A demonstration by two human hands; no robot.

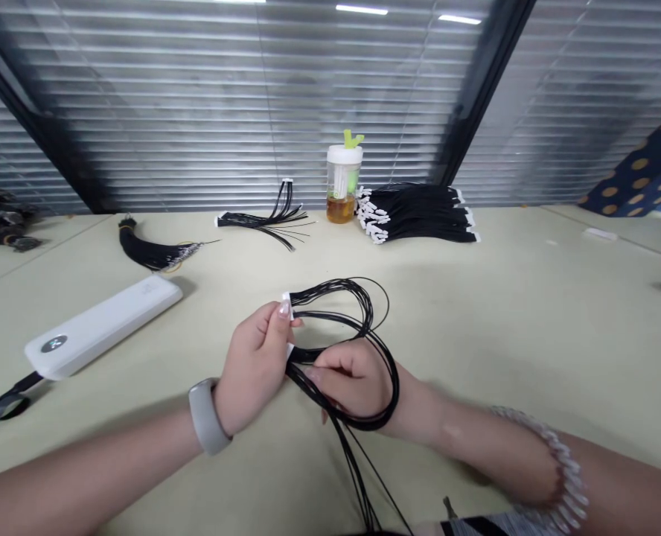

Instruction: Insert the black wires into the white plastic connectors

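- the left hand pinches white connectors, above the middle of the desk.
- the right hand sits within the looped black wires, thumb and fingers closed on strands near the connectors.
- the step in hand looks like gathering or arranging strands.
- the next move seems to call for a steady left pinch and tangle-free strands.

Office-like workroom, apparently a small wiring workshop. Evidence: slatted blinds, pale desk, handheld black wires, and a large cable bundle with white connectors.
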